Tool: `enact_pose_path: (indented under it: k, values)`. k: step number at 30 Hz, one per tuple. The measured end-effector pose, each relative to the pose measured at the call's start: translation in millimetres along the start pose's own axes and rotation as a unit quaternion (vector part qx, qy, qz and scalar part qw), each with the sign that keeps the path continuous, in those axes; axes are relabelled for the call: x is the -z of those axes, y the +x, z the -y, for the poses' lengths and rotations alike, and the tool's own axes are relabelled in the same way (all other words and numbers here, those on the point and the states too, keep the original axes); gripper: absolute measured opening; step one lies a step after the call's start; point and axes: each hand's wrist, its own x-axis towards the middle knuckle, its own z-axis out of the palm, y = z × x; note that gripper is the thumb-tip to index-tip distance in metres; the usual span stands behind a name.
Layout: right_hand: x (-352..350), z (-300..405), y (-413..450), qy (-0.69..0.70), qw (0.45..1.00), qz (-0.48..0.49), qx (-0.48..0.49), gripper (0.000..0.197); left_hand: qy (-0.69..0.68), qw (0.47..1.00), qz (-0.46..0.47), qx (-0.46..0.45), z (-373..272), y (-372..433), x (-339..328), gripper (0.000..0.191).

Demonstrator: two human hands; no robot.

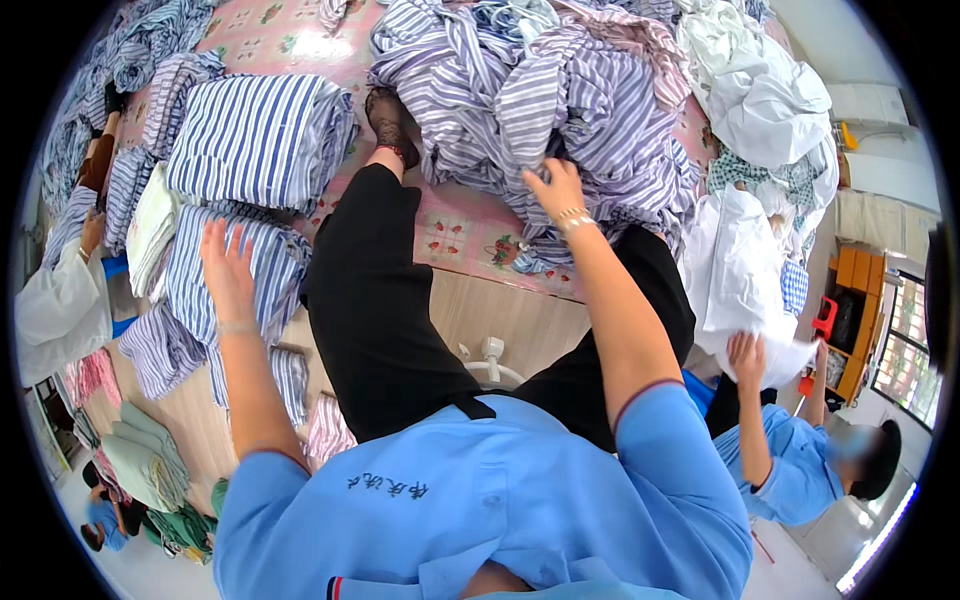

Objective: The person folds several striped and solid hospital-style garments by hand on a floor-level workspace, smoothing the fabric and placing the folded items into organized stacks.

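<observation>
My left hand [229,270] is raised with fingers extended, over a stack of folded blue-and-white striped cloth [274,274]; whether it touches the stack cannot be told. My right hand [559,189] reaches to the near side of a large loose heap of purple-and-white striped cloth [465,112]. Its fingers are spread at the folds, and no cloth is plainly gripped. A thicker folded stack with dark blue stripes [247,142] lies beyond my left hand. One of my feet, in a black lace sock [388,124], rests between this stack and the heap.
A pink strawberry-patterned cover [450,229] lies on the work surface. At right, a co-worker in blue [795,465] handles white cloth [735,262]. Another person's white sleeve [67,307] shows at left. Folded green cloths [142,457] and a striped bundle [161,352] lie lower left.
</observation>
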Motion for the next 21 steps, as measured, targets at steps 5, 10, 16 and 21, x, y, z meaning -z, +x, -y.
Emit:
enact_pose_path:
  k: [5,10,16,21]
  values:
    - [45.2,81.4,-23.1,0.213,0.966,0.018,0.144,0.016,0.027,0.962,0.273,0.004,-17.7,-117.3,-40.8,0.040]
    - [118.2,112.9,-153.5,0.240,0.940,0.085,0.226,0.006,0.076,0.853,0.492,0.156,23.6,-199.0,-129.5,0.048]
    - [144.0,109.1,-305.8,0.214,0.855,0.355,0.311,0.015,0.075,0.768,0.587,0.245,77.7,-254.8,-178.3,0.037]
    - [169.9,40.8,-293.2,0.419,0.884,0.179,0.105,0.026,0.041,0.799,0.568,0.193,44.0,-283.3,-158.2,0.025]
